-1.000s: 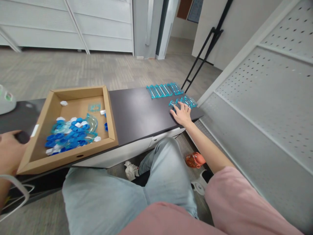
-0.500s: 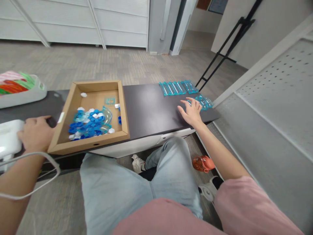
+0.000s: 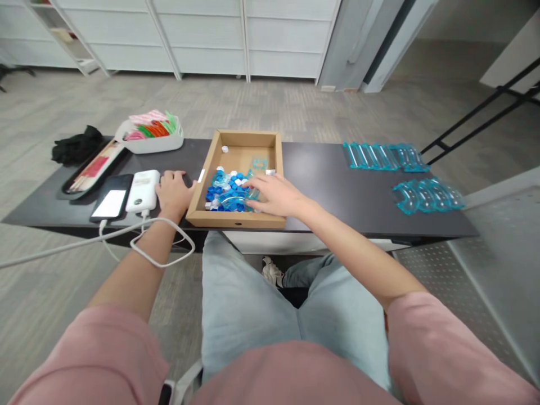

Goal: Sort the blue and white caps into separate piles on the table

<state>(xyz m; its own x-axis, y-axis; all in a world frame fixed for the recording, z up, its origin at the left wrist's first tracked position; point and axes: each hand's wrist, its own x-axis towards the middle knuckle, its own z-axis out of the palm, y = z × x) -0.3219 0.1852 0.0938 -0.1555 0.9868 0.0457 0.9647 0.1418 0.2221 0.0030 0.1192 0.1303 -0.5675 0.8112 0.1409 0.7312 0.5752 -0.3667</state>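
Blue pieces [image 3: 233,199] lie beside the parted fingers [image 3: 258,181] of the right hand [image 3: 276,194], any hold unclear.

pieces [image 3: 231,191] in box [image 3: 261,221] | power bank [image 3: 143,191] left of box | tubes [image 3: 373,156] right of box, behind arcs [image 3: 428,196]

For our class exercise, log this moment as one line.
right hand: over blue pieces in cardboard box | left hand: between box and white device

From the rectangular brown cardboard box [image 3: 219,220], the dark table [image 3: 320,174] is passable toward three o'clock until curved turquoise plastic pieces [image 3: 425,197].
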